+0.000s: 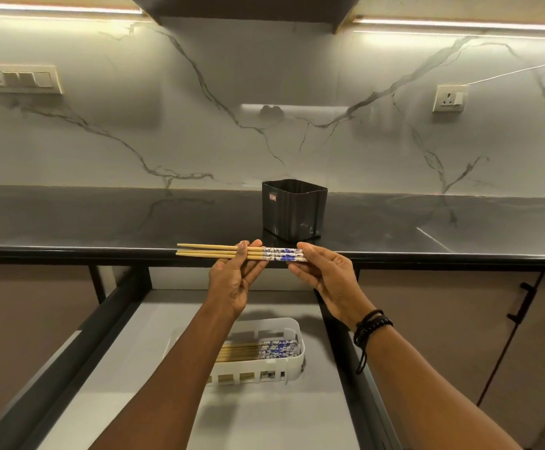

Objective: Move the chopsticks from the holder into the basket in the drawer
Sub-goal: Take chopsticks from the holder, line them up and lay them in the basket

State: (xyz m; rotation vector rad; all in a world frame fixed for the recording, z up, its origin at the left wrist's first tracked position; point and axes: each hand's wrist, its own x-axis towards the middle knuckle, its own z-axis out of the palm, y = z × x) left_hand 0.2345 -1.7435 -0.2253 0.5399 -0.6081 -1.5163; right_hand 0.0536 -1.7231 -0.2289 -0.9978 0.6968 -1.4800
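Observation:
Three wooden chopsticks [212, 251] with blue-and-white patterned ends lie level in the air above the open drawer, in front of the counter edge. My left hand [232, 280] pinches them near the middle. My right hand [324, 274] holds their patterned ends. A black holder [293, 209] stands on the counter just behind them; no chopsticks stick out of it. Below, a white slotted basket [292, 352] sits in the drawer with several more chopsticks lying in it, partly hidden by my left forearm.
The drawer [128, 336] is pulled out, with dark side rails and a grey floor. A dark counter [102, 219] runs across below a marble wall with switch plates. Closed cabinet doors with a black handle [521, 303] stand at right.

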